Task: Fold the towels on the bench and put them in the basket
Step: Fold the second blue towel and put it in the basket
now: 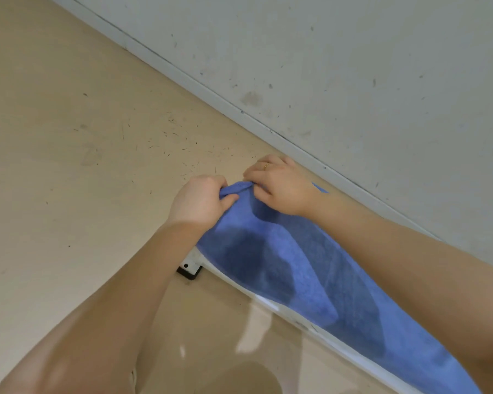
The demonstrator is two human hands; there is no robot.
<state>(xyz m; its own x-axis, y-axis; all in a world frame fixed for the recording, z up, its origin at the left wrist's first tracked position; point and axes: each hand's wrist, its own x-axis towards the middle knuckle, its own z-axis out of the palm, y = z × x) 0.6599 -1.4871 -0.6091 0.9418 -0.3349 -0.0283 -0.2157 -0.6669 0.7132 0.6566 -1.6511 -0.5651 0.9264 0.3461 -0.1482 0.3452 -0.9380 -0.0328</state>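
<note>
A blue towel (pixel 296 268) stretches from the middle of the view down to the lower right, draped over a white bench (pixel 271 304) whose edge shows beneath it. My left hand (pixel 202 201) pinches the towel's far end from the left side. My right hand (pixel 279 186), with a ring on one finger, grips the same end right beside it. Both hands are close together, almost touching. No basket is in view.
A beige floor (pixel 69 166) with small dark specks fills the left side. A grey-white wall (pixel 353 66) with a skirting line runs diagonally behind the bench. The bench's white foot with a black pad (pixel 190 270) stands on the floor.
</note>
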